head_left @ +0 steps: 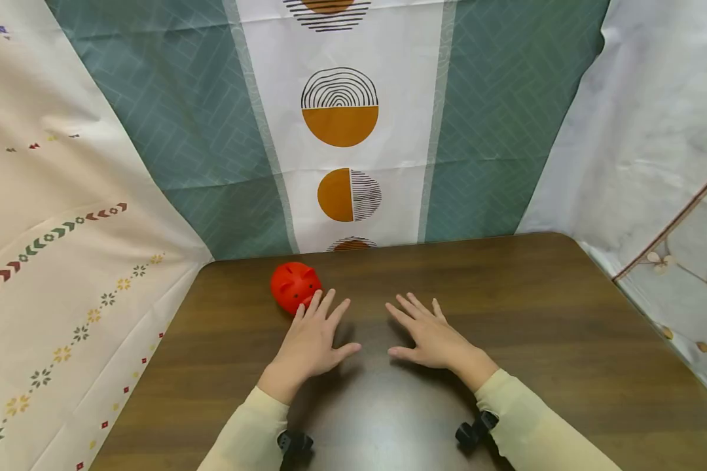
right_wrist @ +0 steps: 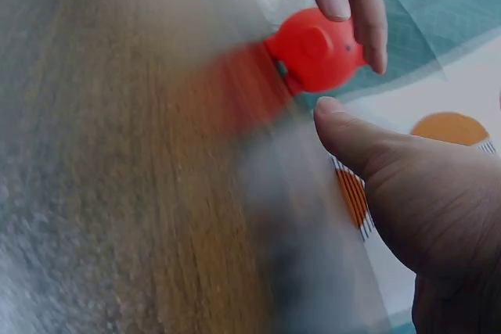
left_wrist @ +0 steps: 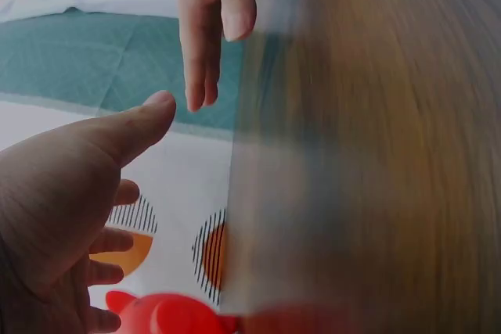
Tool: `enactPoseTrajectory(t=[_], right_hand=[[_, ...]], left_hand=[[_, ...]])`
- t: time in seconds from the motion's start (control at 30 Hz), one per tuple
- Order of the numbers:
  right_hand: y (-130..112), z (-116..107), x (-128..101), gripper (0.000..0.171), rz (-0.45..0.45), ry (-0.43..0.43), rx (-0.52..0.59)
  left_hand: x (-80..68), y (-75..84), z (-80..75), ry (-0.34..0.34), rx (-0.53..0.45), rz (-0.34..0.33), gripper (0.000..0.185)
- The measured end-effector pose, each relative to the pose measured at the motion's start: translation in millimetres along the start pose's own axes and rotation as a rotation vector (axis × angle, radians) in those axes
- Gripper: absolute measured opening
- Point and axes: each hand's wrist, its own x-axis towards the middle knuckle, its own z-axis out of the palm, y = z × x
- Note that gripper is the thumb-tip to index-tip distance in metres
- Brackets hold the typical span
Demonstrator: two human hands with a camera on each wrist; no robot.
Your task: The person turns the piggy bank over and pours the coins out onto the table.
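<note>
A red piggy bank [head_left: 294, 286] stands on the dark wooden table [head_left: 536, 314] near its back edge, left of centre. My left hand [head_left: 312, 333] lies flat on the table with fingers spread, its fingertips right at the pig's near side; whether they touch it I cannot tell. My right hand [head_left: 430, 333] lies flat beside it, fingers straight, holding nothing. In the left wrist view my left hand [left_wrist: 55, 217] is open, with the piggy bank [left_wrist: 172, 317] at the bottom edge. The right wrist view shows the piggy bank [right_wrist: 317, 48] beyond my right thumb [right_wrist: 407, 185].
Patterned cloths hang behind the table: teal and white with orange circles [head_left: 340, 124] at the back, cream [head_left: 65, 248] on the left, pale [head_left: 654, 144] on the right. The table's rounded back corners meet the cloths.
</note>
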Motion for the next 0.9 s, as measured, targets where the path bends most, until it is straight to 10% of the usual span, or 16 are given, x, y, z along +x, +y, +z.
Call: enactPoseTrajectory(t=[0.6, 0.9], right_hand=[[-44, -22, 47, 0.073, -0.181, -0.046, -0.118], [-67, -30, 84, 0.068, -0.28, -0.005, -0.186]], left_hand=[[-18.8, -73.7, -54.1, 0.225, 0.047, 0.188, 0.069], [-5.0, -101.8, -53.8, 0.169, 0.017, 0.163, 0.074]])
